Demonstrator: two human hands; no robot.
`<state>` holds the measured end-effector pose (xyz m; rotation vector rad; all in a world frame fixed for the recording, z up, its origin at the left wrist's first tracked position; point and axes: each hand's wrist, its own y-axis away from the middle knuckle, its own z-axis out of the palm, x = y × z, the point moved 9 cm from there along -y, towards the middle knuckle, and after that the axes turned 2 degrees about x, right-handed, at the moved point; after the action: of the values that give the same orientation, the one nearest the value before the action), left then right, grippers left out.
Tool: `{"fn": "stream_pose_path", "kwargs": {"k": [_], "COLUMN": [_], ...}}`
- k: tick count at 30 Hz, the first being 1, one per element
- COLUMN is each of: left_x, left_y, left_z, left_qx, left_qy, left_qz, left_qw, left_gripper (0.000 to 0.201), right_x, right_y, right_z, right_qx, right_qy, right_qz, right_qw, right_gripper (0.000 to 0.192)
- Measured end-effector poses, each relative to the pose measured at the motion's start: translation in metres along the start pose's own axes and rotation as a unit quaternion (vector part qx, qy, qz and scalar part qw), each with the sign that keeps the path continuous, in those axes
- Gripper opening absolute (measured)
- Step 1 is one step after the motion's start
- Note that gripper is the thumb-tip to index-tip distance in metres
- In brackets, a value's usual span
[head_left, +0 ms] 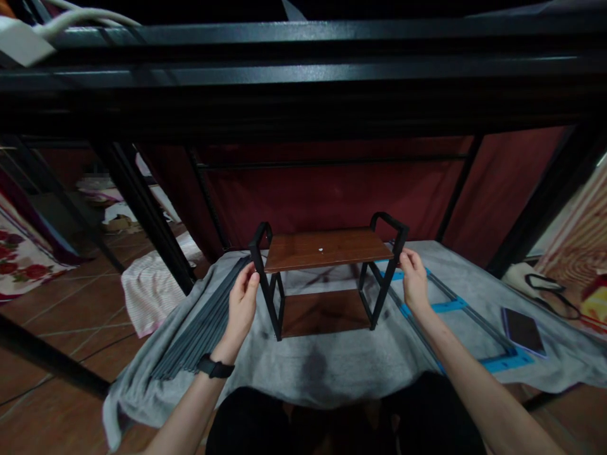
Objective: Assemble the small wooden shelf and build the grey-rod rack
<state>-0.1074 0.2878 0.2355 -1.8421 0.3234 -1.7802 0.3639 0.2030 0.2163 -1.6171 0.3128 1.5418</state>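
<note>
The work surface is a grey blanket (332, 366) spread on a tiled floor (61, 316), under a black metal frame (303, 69) and in front of a dark red curtain (332, 189).

Left hand (241, 303): fingers closed around the left side frame of a small rack (327, 272), just below the top shelf. Right hand (413, 278): fingers closed on the right side frame at the same height. A black watch (215, 366) sits on the left wrist.

The rack stands upright at the blanket's centre. Both brown shelves are seated between the two black side frames, so the assembly appears largely complete; fastener status cannot be determined.

Left of the rack lies a bundle of grey bars (203, 335). To the right lie long rails with blue strips (455, 306), apparently unused, and a tablet (524, 332).
</note>
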Motion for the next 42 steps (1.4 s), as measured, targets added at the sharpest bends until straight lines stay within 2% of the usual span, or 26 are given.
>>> {"fn": "stream_pose_path", "kwargs": {"k": [3,8,11,16,21,27,32,37,42], "left_x": [-0.010,-0.016,-0.015,-0.008,-0.009,-0.015,-0.015,-0.013,-0.020], "left_y": [0.002,-0.002,-0.005,-0.010,-0.015,-0.019,-0.019,-0.017,-0.023], "left_z": [-0.002,0.004,0.004,0.004,0.008,0.001,0.002,0.004,-0.005], "left_qx": [0.021,0.035,0.046,0.043,0.047,0.088,0.084,0.069,0.072], "left_qy": [0.034,0.076,0.116,0.131,0.162,0.172,0.150,0.144,0.169], "left_qz": [-0.028,-0.066,-0.084,-0.077,-0.061,-0.053,-0.060,-0.062,-0.099], "left_qw": [0.999,0.994,0.989,0.987,0.984,0.980,0.983,0.985,0.978], "left_gripper": [0.044,0.044,0.040,0.030,0.028,0.033,0.034,0.036,0.039], "right_x": [-0.002,0.001,-0.004,-0.012,-0.013,-0.007,0.000,-0.007,-0.007], "right_y": [-0.003,-0.009,-0.012,-0.018,-0.021,-0.024,-0.028,-0.024,-0.024], "right_z": [-0.007,-0.007,-0.002,0.007,0.009,0.013,0.011,0.009,0.014], "right_qx": [0.007,-0.007,-0.035,-0.074,-0.061,-0.065,-0.060,-0.064,-0.086], "right_qy": [-0.041,-0.082,-0.097,-0.037,0.004,0.048,0.041,0.020,-0.046], "right_qz": [-0.024,0.008,0.015,-0.022,-0.076,-0.101,-0.095,-0.081,-0.014], "right_qw": [0.999,0.997,0.995,0.996,0.995,0.992,0.993,0.994,0.995], "right_gripper": [0.037,0.033,0.033,0.028,0.021,0.025,0.030,0.035,0.044]}}
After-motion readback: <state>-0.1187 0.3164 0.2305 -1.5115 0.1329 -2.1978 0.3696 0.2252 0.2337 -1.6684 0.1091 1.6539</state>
